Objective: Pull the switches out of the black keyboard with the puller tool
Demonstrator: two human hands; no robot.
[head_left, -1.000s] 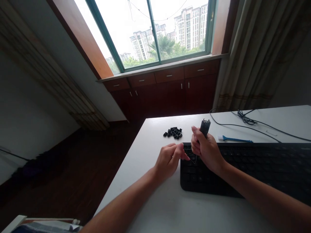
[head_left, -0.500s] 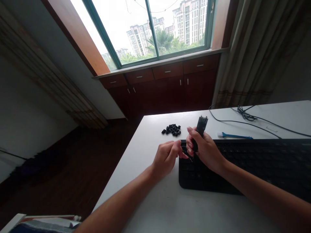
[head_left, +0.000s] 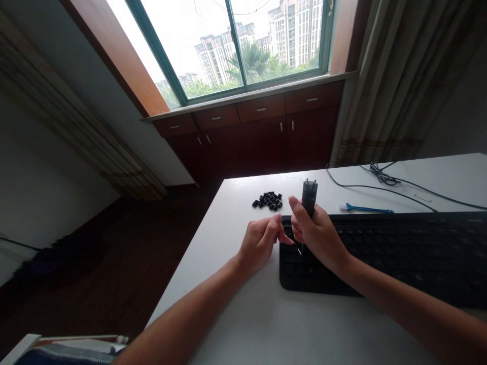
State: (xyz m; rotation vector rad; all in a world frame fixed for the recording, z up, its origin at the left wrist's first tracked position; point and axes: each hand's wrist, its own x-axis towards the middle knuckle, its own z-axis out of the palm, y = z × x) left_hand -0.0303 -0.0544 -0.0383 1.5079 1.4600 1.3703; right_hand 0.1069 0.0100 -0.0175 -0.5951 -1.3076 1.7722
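Note:
My right hand [head_left: 317,230] is wrapped around a black keycap puller [head_left: 310,195], held upright over the left end of a black keyboard [head_left: 411,253]. Small metal prongs stick up from the puller's top, and a thin wire [head_left: 300,250] shows below the fist, close to the keys. Beside it, my left hand [head_left: 262,238] is closed at the keyboard's upper left corner, with one fingertip reaching toward the wire. Whatever its fingers pinch is hidden. A small pile of loose black keycaps [head_left: 268,201] lies on the white table [head_left: 213,228] just beyond my hands.
Behind the keyboard lies a blue brush [head_left: 369,208] with pale bristles. A black cable [head_left: 384,177] is coiled at the back right, and a thin bent wire [head_left: 422,198] lies near it. The table's left edge drops to a dark floor. Cabinets [head_left: 262,142] stand under the window.
The keycap puller has tipped slightly left and stands more upright in my right hand. My left hand has barely moved, and the view has shifted a little.

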